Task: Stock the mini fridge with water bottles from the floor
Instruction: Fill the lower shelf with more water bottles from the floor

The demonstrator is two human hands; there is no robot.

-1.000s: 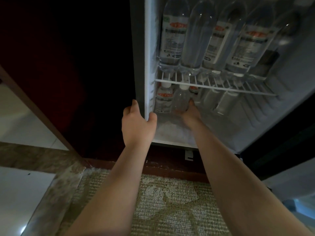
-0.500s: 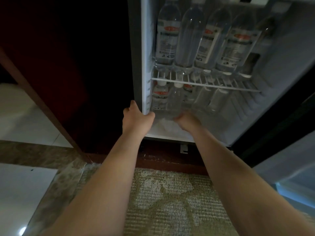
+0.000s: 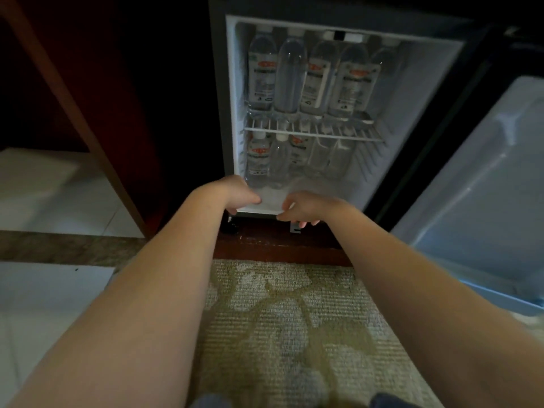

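The mini fridge (image 3: pixel 232 92) stands open in front of me. Several water bottles (image 3: pixel 288 78) stand in a row on its wire shelf (image 3: pixel 315 136), and several more bottles (image 3: pixel 259 157) stand below on the fridge floor. My left hand (image 3: pixel 235 192) hangs in front of the fridge's lower left corner, fingers loosely curled downward, holding nothing. My right hand (image 3: pixel 306 207) hangs at the fridge's front bottom edge, fingers drooping, also holding nothing. No bottle is visible on the floor.
The fridge door (image 3: pixel 482 201) is swung open to the right. A dark wooden cabinet (image 3: pixel 117 113) flanks the fridge on the left. A patterned beige rug (image 3: pixel 288 325) lies under my arms, with white floor tiles (image 3: pixel 44 290) at left.
My right hand has come out of the lower compartment, leaving the bottle standing there. My left hand has let go of the fridge's left edge. Both hands and my head have drawn back.
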